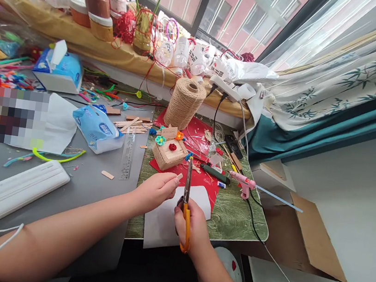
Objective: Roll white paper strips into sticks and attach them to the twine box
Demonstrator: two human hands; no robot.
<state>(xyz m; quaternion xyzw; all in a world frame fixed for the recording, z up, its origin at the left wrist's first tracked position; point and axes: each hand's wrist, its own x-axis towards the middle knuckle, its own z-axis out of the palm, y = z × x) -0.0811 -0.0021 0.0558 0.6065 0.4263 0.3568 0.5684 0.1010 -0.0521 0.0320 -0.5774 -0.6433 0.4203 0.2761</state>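
My left hand pinches a short piece of craft stick between thumb and fingers. The orange-handled scissors are in my right hand, blades pointing away from me and looking nearly closed. Both hands are above a white paper sheet at the table's near edge. Just beyond them sits a twine-wrapped box with a red rose, blue and orange flowers and a small lettered tag on top. A large cone of twine stands upright behind the box.
A pink glue gun with a long glue stick lies at the right, its cord trailing off the table. Left are a clear ruler, loose craft sticks, a wipes pack and a white device. An open cardboard box stands right.
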